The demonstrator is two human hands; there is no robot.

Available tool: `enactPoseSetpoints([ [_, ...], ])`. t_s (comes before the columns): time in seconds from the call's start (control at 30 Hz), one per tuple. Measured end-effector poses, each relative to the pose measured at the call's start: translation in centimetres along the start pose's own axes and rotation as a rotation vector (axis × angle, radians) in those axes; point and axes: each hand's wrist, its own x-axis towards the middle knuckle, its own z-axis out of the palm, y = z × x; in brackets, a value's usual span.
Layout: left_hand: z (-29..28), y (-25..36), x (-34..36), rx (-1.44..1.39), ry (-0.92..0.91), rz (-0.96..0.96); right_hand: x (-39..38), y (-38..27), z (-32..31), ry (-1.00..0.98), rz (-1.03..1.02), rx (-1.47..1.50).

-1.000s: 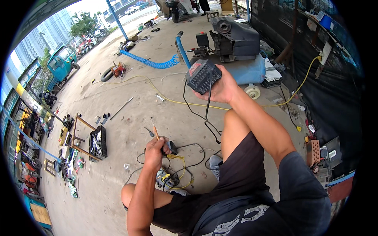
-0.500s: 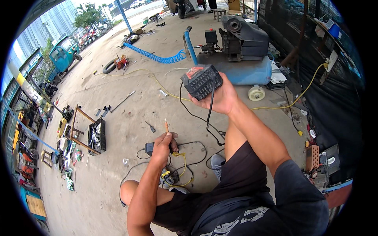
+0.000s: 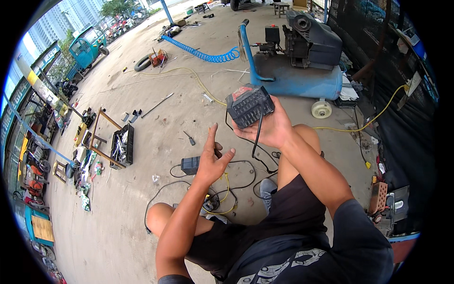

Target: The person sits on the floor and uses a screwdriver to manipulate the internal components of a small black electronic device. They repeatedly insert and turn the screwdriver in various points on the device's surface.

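Note:
Held up in my right hand [image 3: 274,125] is a black ribbed box [image 3: 248,106] with a red patch on top. A black cable [image 3: 258,137] runs down from it. My left hand [image 3: 213,156] is raised beside it, index finger and thumb stretched apart, the other fingers curled. A sliver of a slim orange tool [image 3: 210,129] shows by the index fingertip; the rest is hidden behind the hand. On the ground by my left wrist sits a smaller black box [image 3: 190,165] with a cord. Black and yellow cables [image 3: 231,203] lie tangled near my feet.
A blue air compressor [image 3: 302,80] with a white wheel stands ahead on the right, its coiled blue hose [image 3: 203,55] stretching left. A screwdriver [image 3: 190,138] lies on the concrete. To the left are a black tool crate [image 3: 124,146] and a wooden frame [image 3: 97,128].
My left hand has risen; its index finger and thumb have spread, and the orange tool is now mostly hidden. The ribbed box remains in my right hand. The view has shifted slightly.

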Motion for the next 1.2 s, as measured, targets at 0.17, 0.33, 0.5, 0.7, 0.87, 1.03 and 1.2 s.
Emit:
enactPoseSetpoints([
  [0.17, 0.9, 0.9, 0.7, 0.066, 0.064, 0.042, 0.8, 1.8, -1.4, 0.039, 0.089, -0.039],
  [0.33, 0.0, 1.1, 0.8, 0.001, 0.042, 0.031, 1.5, 2.3, -3.2, -0.125, 0.261, -0.033],
  [0.5, -0.9, 3.6, 0.1, 0.158, 0.012, -0.032, 1.0, 3.0, -2.8, -0.019, 0.276, -0.228],
  [0.7, -0.2, 1.3, 0.3, 0.096, 0.223, 0.113, 1.8, 3.8, -4.5, -0.133, 0.368, -0.227],
  [0.87, -0.2, 1.1, -0.2, 0.106, 0.299, 0.173, 1.8, 4.5, -4.6, -0.034, 0.333, -0.346],
  [1.03, 0.3, 0.3, -0.2, 0.025, 0.345, 0.191, 2.9, 4.5, -8.1, -0.210, 0.303, -0.446],
  [1.2, 0.3, -0.6, 0.3, -0.315, 0.405, 0.013, 2.4, 6.9, -7.4, -0.109, 0.204, -0.566],
])
